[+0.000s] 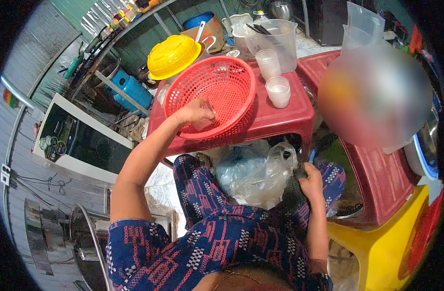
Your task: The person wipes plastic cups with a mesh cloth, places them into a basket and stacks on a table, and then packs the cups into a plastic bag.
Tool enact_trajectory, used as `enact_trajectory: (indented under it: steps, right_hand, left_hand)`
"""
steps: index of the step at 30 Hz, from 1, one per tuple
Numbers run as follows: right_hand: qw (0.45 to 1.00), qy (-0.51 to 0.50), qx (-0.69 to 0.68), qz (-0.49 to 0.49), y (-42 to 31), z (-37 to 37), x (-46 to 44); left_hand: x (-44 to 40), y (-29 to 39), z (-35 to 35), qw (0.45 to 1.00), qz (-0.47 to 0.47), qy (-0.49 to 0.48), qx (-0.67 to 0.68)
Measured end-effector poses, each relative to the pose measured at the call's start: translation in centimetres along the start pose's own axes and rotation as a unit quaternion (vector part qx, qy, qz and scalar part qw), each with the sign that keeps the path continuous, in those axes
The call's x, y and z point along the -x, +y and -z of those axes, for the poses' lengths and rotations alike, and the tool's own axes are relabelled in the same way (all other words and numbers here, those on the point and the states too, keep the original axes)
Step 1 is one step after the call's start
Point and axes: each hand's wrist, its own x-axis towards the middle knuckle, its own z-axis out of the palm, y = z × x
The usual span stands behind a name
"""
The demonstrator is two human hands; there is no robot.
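Observation:
My left hand [197, 111] reaches over the near rim of a red perforated basket [244, 104], its fingers closed on a small clear plastic piece, perhaps a cup [202, 124]. The basket rests on a red plastic table [285, 114]. My right hand [311, 182] is low at the right, over my lap, with its fingers curled. Beside it are a dark mass [294, 191] and a small blue tip [312, 155]; what the fingers hold cannot be made out. Clear plastic bags [256, 179] lie between my legs, under the table edge.
Stacked clear cups [279, 92] and a large clear pitcher [282, 46] stand right of the basket. Behind it sits a yellow colander [173, 56]. A second red table [382, 179] and a yellow stool [384, 242] are at the right; a blue gas cylinder [130, 89] stands back left.

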Motion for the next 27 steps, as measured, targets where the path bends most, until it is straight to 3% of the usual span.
enact_trajectory:
  steps: [6, 8, 12, 14, 15, 18, 20, 21, 24, 27]
  right_hand:
    - [1.000, 0.014, -0.009, 0.016, 0.3, -0.3, -0.1]
    - [0.999, 0.027, -0.009, 0.028, 0.6, -0.5, -0.1]
    - [1.000, 0.015, -0.002, 0.007, 0.4, -0.3, -0.1]
    - [1.000, 0.013, -0.005, 0.005, 0.2, -0.2, -0.1]
    - [1.000, 0.010, -0.004, 0.012, 0.3, -0.2, -0.1]
    - [1.000, 0.010, 0.003, 0.012, -0.5, 0.1, -0.1]
    - [1.000, 0.015, 0.009, 0.006, -0.6, 0.3, -0.1]
    - [1.000, 0.014, -0.013, 0.013, -0.3, 0.2, -0.1]
    - [0.998, 0.034, -0.043, 0.022, 1.0, -0.6, -0.2]
    - [0.951, 0.074, -0.282, -0.100, -1.6, 0.0, -0.3]
  left_hand:
    - [1.0, 2.1, -0.7, 0.999, -0.011, 0.011, 0.032]
    - [0.2, 0.7, -0.8, 0.987, -0.151, 0.050, -0.007]
    - [0.8, 2.5, -0.5, 0.985, -0.130, 0.015, -0.116]
    - [0.9, 3.1, -0.2, 0.997, -0.073, -0.038, 0.010]
    - [0.7, 3.0, 0.2, 0.996, -0.077, -0.037, 0.010]
    - [0.6, 3.3, 1.6, 0.995, -0.096, -0.029, -0.024]
    - [1.1, 4.2, 2.0, 0.996, -0.036, 0.075, -0.034]
    - [1.7, 4.9, 1.6, 0.978, -0.152, 0.139, -0.022]
    - [3.1, 6.9, 0.8, 0.963, -0.168, 0.193, 0.083]
    - [6.9, 10.3, -2.4, 0.962, -0.178, 0.170, 0.120]
